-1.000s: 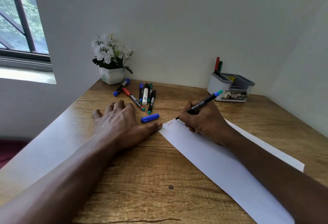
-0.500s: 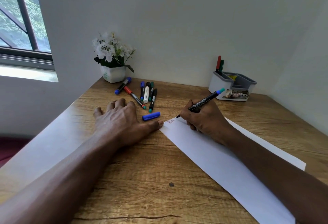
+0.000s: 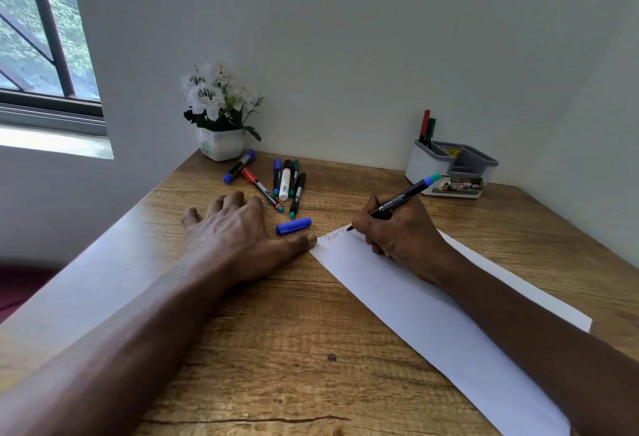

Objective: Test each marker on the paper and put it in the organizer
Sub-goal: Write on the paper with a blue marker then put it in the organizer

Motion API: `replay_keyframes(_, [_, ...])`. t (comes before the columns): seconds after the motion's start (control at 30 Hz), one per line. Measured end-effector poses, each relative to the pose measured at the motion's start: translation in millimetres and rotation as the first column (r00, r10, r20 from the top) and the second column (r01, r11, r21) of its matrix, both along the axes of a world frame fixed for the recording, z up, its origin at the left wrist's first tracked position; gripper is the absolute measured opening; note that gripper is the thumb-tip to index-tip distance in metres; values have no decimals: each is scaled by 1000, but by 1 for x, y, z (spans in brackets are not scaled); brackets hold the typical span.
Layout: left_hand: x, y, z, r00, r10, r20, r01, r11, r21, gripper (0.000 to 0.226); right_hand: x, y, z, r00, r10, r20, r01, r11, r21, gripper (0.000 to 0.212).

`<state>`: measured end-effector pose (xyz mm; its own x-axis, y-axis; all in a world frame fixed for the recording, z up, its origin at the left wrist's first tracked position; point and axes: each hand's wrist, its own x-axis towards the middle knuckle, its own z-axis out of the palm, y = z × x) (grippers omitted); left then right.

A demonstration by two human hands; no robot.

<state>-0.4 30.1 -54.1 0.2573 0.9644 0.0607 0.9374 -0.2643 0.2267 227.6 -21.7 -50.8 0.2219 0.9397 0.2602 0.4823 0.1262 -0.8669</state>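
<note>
My right hand (image 3: 397, 231) grips a black marker (image 3: 401, 199) with a blue end, its tip touching the far corner of the white paper (image 3: 432, 318), where faint scribbles show. My left hand (image 3: 235, 231) lies flat on the wooden table, thumb pressing the paper's corner. A loose blue cap (image 3: 294, 225) lies just beyond my thumb. Several capped markers (image 3: 285, 181) lie in a cluster further back. The grey and white organizer (image 3: 449, 166) stands at the back right with a red marker (image 3: 424, 124) and a green marker (image 3: 431, 131) upright in it.
A white pot of white flowers (image 3: 221, 114) stands in the back left corner by the wall. The table's left edge (image 3: 103, 262) runs diagonally beside my left forearm. A window sits at the upper left.
The marker tip has shifted slightly right along the paper's far corner, adding scribble. My left hand has stayed in place.
</note>
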Motion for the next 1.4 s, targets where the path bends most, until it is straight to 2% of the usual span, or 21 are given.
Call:
replay_keyframes(0.27, [1, 0, 2, 1000, -1, -7, 1, 1000, -18, 111, 0, 0, -1, 994, 10, 113, -10, 1000, 7, 15])
replay_keyframes(0.53, [0, 0, 2, 1000, 0, -4, 0, 1000, -16, 111, 0, -1, 1, 1000, 5, 21, -4, 1000, -17, 14])
replay_keyframes(0.67, [0, 0, 2, 1000, 2, -3, -2, 1000, -17, 111, -1, -1, 0, 998, -8, 67, 7, 1000, 8, 16])
replay_keyframes(0.77, [0, 0, 2, 1000, 0, -2, 0, 1000, -18, 111, 0, 0, 0, 999, -41, -1, 41, 999, 9, 15])
replay_keyframes(1.03, [0, -3, 4, 1000, -4, 1, 4, 1000, -18, 110, -1, 0, 0, 993, -36, 116, 35, 999, 10, 19])
replay_keyframes(1.27, [0, -2, 5, 1000, -3, 0, 3, 1000, -27, 111, -1, -1, -1, 997, -72, 18, 71, 997, 12, 16])
replay_keyframes(1.4, [0, -3, 5, 1000, -2, -1, 2, 1000, -24, 110, -2, 1, -2, 994, -98, 49, 98, 995, 11, 17])
